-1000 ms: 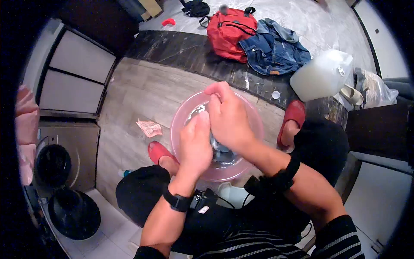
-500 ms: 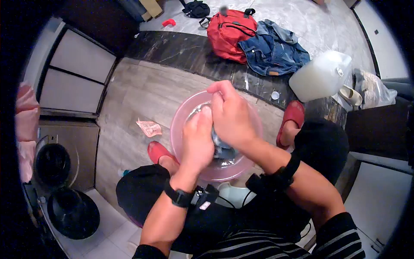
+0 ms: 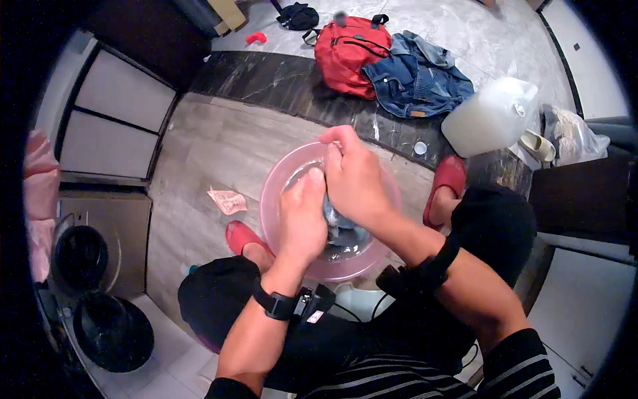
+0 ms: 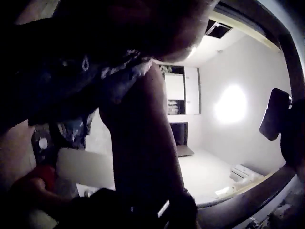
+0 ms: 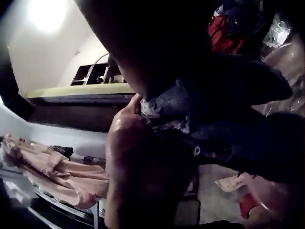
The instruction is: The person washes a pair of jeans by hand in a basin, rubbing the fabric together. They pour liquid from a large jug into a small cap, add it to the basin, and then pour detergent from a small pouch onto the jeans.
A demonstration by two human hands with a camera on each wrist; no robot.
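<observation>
A wet bluish-grey cloth (image 3: 337, 225) hangs between the two hands, over a pink basin (image 3: 274, 199) with water in it. On the left side of the cloth, the left hand (image 3: 304, 216) grips it with the thumb along the top. The right hand (image 3: 355, 183) curls round the cloth a little higher, its knuckles close to the left thumb. Bunched cloth (image 5: 167, 105) shows between the hands in the right wrist view, and dark folds (image 4: 114, 78) in the dim left wrist view. Most fingertips are hidden.
Beyond the basin lie a red backpack (image 3: 345, 60), a denim garment (image 3: 422, 80) and a translucent jug (image 3: 488, 120). Red slippers (image 3: 446, 183) flank the basin. A pink paper (image 3: 228, 201) lies on the floor, and a white container (image 3: 359, 299) stands near the person.
The head view has shifted slightly. Both hands keep their grip above the basin, and the cloth between them has changed shape a little.
</observation>
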